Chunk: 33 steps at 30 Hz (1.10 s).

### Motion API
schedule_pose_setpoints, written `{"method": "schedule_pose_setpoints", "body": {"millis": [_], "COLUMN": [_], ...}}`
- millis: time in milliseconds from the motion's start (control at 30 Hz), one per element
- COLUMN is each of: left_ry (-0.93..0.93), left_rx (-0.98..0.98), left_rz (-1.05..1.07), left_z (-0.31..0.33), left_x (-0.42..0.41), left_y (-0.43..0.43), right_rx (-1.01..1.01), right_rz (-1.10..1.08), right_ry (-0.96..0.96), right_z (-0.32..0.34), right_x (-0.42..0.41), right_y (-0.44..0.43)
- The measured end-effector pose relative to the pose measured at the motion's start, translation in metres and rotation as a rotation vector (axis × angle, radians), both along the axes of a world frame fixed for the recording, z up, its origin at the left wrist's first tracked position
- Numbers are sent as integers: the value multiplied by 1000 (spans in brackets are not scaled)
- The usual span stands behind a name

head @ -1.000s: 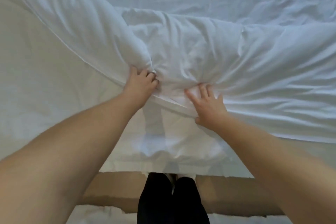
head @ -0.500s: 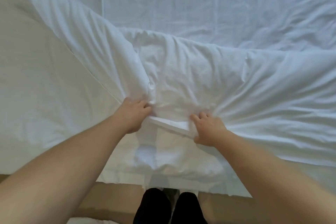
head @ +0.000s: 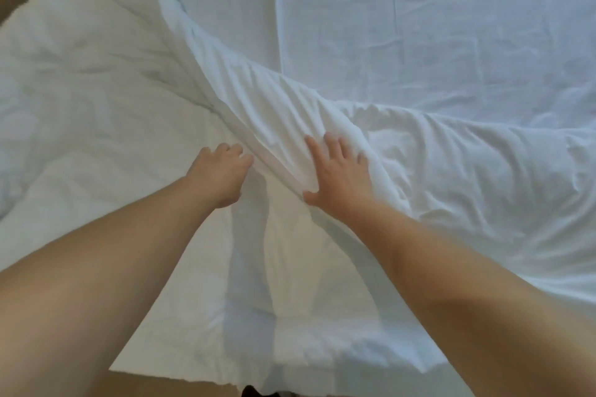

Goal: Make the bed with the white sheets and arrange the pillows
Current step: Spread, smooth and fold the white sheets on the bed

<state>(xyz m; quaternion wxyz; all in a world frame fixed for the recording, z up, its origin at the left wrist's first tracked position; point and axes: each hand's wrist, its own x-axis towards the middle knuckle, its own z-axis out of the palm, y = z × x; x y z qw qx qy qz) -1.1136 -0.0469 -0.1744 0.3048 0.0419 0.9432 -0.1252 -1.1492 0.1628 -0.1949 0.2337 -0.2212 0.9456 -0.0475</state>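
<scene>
Right hand (head: 338,176) has let go and lies flat, fingers spread, on the white sheet (head: 267,113) ridged diagonally across the bed (head: 435,26); left hand (head: 219,174) still grips the fold's edge (smoothing begun, spreading judged incomplete).

Bedroom, bed (head: 419,42) w/ white sheets (head: 451,171) (rumpled), tan floor (head: 161,385)

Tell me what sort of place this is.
Most likely a bedroom; whether home or hotel cannot be told. A white sheet lies spread wide and flat, a bunched white cover runs across it under the flat right hand, and brown floor shows past the near edge.
</scene>
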Motion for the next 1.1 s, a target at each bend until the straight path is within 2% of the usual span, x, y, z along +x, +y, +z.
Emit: {"method": "schedule_pose_setpoints", "body": {"millis": [133,233,300,367,433,533,633,700,800,900,967,1067,1100], "left_ry": [-74,-38,83,256,417,462,217,16,-91,-247,-415,-758,-800], "left_rx": [110,177,236,272,267,182,36,-54,-198,-180,-95,45,53], "left_rz": [-7,93,199,270,234,-69,-548,-646,-529,-428,-217,203,254], "left_z": [-28,-31,-18,11,46,101,138,154,180,182,162,131,122], "left_x": [34,51,45,25,-4,-46,-67,-69,-54,9,74,145,155], "left_y": [-55,-93,-103,-105,-109,-115,-104,-102,-113,-117,-113,-108,-112], "right_rx": [139,50,0,-53,-90,-148,-268,-278,-195,-54,37,232,271], "right_rz": [-157,-307,-327,-266,-168,86,374,440,349,268,296,332,331], "right_ry": [74,93,111,115,101,79,152,167,137,-23,-165,-499,-560], "right_z": [-24,-3,28,63,101,145,164,166,165,152,126,85,78], "right_x": [-34,-52,-54,-48,-36,-12,12,18,18,39,71,117,124], "right_y": [-83,-100,-96,-92,-86,-67,-48,-42,-41,-45,-45,-45,-49]}}
